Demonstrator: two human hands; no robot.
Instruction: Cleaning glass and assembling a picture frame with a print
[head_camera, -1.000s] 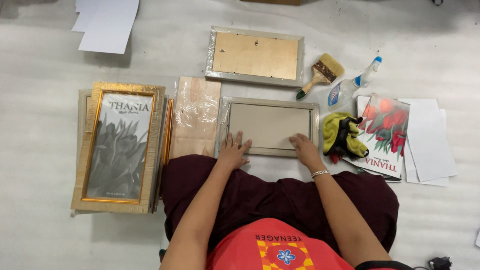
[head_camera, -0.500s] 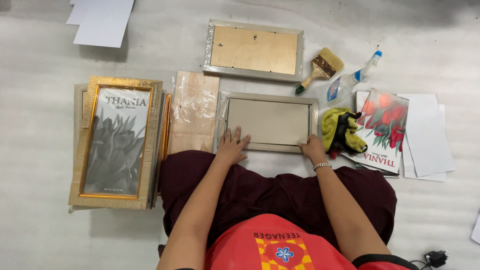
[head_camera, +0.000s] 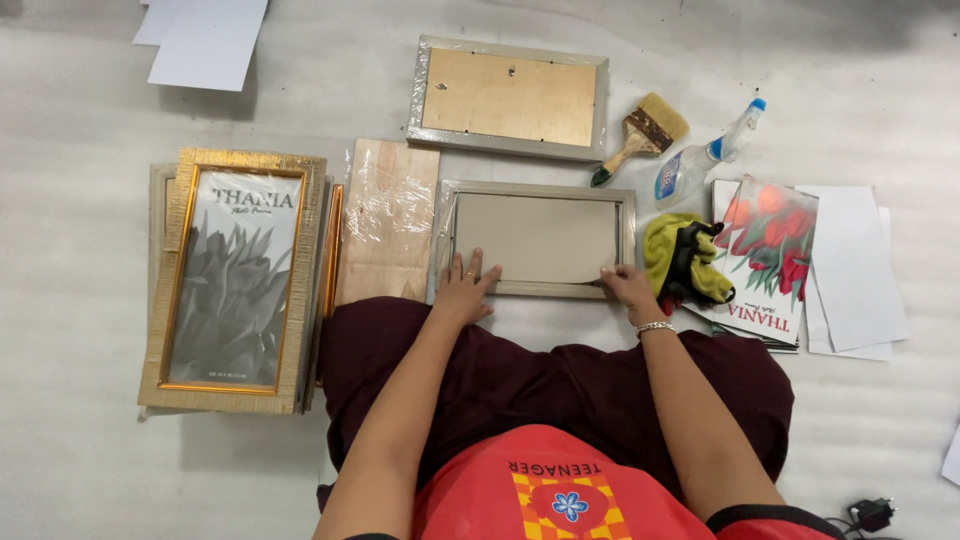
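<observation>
A pale picture frame (head_camera: 537, 189) lies face down on the floor before me, with a grey cardboard sheet (head_camera: 535, 236) set into its back. My left hand (head_camera: 465, 290) lies flat on the frame's near left corner, fingers spread onto the cardboard. My right hand (head_camera: 628, 288) pinches the sheet's near right corner, where the edge curls up slightly. A bracelet sits on that wrist.
A second frame (head_camera: 508, 98) lies back-up farther away. A plastic-wrapped wooden board (head_camera: 388, 220) and a stack of gold frames (head_camera: 236, 278) lie left. A paintbrush (head_camera: 640, 136), spray bottle (head_camera: 708, 164), yellow cloth (head_camera: 683, 262), flower prints (head_camera: 768, 258) and white sheets (head_camera: 850, 270) lie right.
My right hand has slid from the middle of the near edge to the sheet's right corner and taken hold of it. My left hand has stayed in place.
</observation>
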